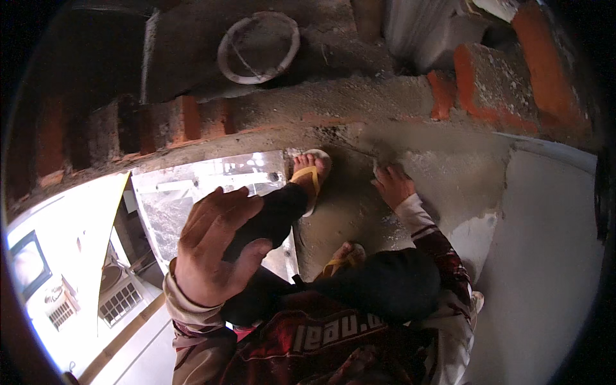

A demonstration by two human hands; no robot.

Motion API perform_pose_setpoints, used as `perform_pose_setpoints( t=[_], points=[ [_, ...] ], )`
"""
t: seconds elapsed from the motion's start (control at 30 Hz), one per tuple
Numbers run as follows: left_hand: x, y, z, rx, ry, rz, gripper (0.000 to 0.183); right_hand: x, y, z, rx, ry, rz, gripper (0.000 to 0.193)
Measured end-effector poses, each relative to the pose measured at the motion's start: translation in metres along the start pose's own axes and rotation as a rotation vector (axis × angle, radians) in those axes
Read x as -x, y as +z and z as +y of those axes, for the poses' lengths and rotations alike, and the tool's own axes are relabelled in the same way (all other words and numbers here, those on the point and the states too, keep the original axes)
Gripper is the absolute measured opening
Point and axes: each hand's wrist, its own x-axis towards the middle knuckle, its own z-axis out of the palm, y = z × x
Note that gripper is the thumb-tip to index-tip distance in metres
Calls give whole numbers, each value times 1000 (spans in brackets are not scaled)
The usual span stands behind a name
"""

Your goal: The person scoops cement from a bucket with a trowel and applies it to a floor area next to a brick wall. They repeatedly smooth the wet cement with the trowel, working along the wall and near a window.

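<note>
My left hand (218, 247) is raised over my bent left leg, palm down. Its fingers are spread and nothing is in them. My right hand (393, 186) is low at the grey mortar surface (443, 176), near the foot of the brick wall. Its fingers are drawn together, and a small pale bit (376, 168) shows by the fingertips, too small to name. Between the hands my left foot stands in a flip-flop (313, 183) with a yellow strap. A second yellow-strapped flip-flop (340, 263) shows nearer me, partly hidden by my dark-clothed leg.
A low wall of bricks and mortar (333, 102) curves across ahead. Beyond it lies a pale round rim (247, 79). To the left are a clear sheet (167, 212) and a bright opening with an air-conditioner unit (120, 301). A white panel (539, 256) stands at right.
</note>
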Motion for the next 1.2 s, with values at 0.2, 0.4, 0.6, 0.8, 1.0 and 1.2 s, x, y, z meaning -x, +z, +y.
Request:
perform_pose_setpoints(
  t=[0.2, 0.4, 0.6, 0.8, 1.0, 1.2],
  points=[
    [-3, -2, 1, 19, 14, -11, 46, 112, -6, 83, 232, -231, -72, 33],
    [-1, -2, 2, 45, 46, -45, 45, 117, -14, 122, 442, -207, -241, 34],
    [6, -2, 1, 23, 3, -52, 45, 27, -53, 105, 573, -311, -467, 34],
    [4, -3, 2, 50, -4, -57, 45, 5, -55, 137, 375, 8, -625, 32],
    [9, 2, -2, 26, -39, -56, 45, 15, -46, 108, 426, -9, -606, 43],
    [1, 0, 3, 6, -20, -59, 45, 47, -27, 78, 269, 70, -529, 45]
  ],
)
